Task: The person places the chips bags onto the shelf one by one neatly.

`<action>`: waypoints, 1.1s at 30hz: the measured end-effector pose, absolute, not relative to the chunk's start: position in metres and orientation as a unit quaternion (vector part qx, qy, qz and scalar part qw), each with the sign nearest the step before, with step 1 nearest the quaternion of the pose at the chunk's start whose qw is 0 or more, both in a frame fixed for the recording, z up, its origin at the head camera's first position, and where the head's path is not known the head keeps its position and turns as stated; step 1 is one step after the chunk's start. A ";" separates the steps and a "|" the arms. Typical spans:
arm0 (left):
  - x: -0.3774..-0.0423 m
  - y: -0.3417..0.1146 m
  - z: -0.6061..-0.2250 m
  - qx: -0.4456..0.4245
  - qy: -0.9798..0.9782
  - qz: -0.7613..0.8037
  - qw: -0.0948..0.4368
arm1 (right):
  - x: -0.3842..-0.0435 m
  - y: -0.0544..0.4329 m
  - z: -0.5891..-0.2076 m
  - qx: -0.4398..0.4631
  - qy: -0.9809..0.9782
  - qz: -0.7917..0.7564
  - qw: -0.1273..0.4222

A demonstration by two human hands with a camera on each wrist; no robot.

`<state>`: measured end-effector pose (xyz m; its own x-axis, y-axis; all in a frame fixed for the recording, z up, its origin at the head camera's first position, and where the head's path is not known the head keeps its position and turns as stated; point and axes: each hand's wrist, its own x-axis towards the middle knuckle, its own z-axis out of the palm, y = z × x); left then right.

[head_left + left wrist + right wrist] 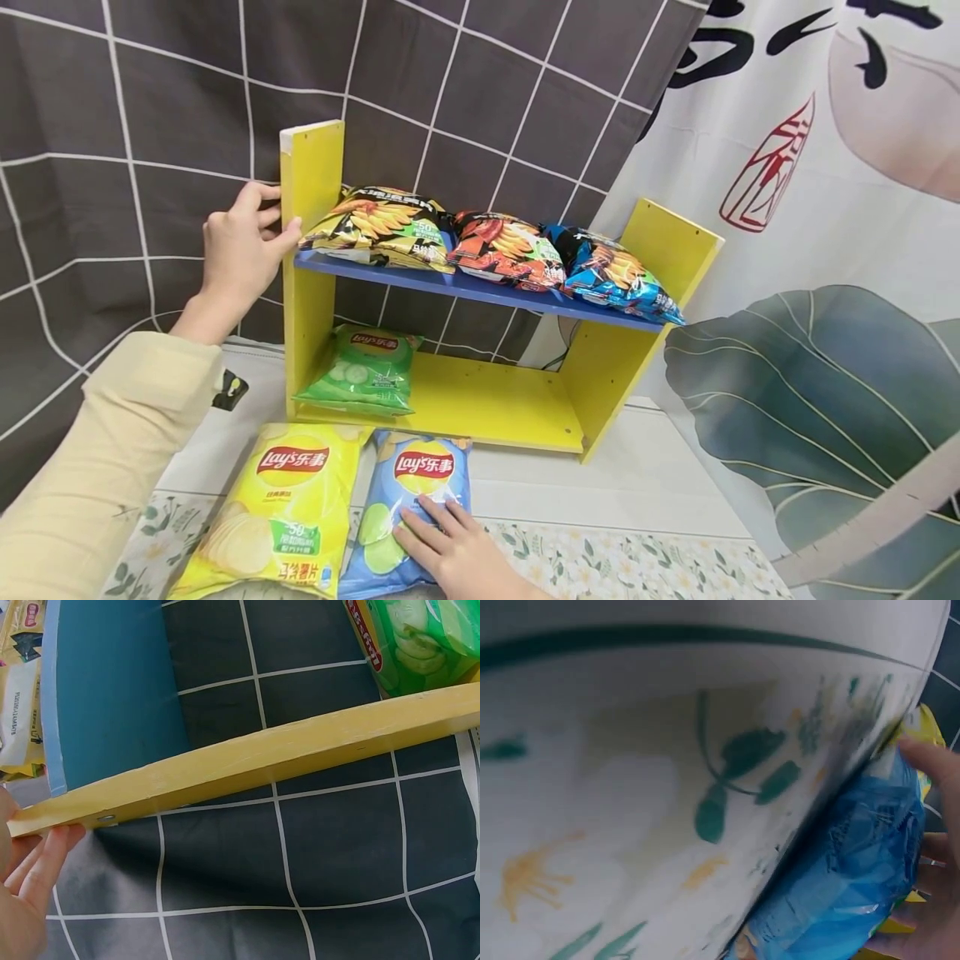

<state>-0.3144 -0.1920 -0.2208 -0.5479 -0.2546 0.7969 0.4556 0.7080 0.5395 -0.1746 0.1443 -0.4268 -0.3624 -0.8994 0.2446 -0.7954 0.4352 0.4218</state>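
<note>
My left hand [243, 250] grips the upright left side panel [313, 192] of a small yellow shelf, thumb at the front edge and fingers on the outer face. In the left wrist view the fingers [46, 874] lie against that panel [247, 761], beside the blue shelf board [120, 697]. Down in front, my right hand [457, 546] rests with spread fingers on a blue Lay's chip bag [427, 471] lying on the table. From the right wrist, the blue bag [847, 870] shows with the thumb near its end. Left of it lies a yellow Lay's chip bag [292, 500].
On the blue board [480, 287] sit a black-and-yellow chip bag [382, 225], a red chip bag [510, 250] and a blue-and-black chip bag [618, 275]. A green chip bag [367, 371] stands at the lower left. Behind hangs a dark checked curtain [187, 100].
</note>
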 end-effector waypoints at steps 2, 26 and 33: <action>-0.314 -0.192 -0.221 -0.062 -0.796 -0.375 0.472 | -0.174 0.144 -0.429 0.517 -0.814 -0.115 0.239; -0.312 -0.191 -0.220 -0.064 -0.794 -0.382 0.469 | -0.174 0.144 -0.425 0.510 -0.804 -0.096 0.290; -0.312 -0.191 -0.220 -0.063 -0.794 -0.388 0.464 | -0.173 0.148 -0.418 0.516 -0.808 -0.048 0.280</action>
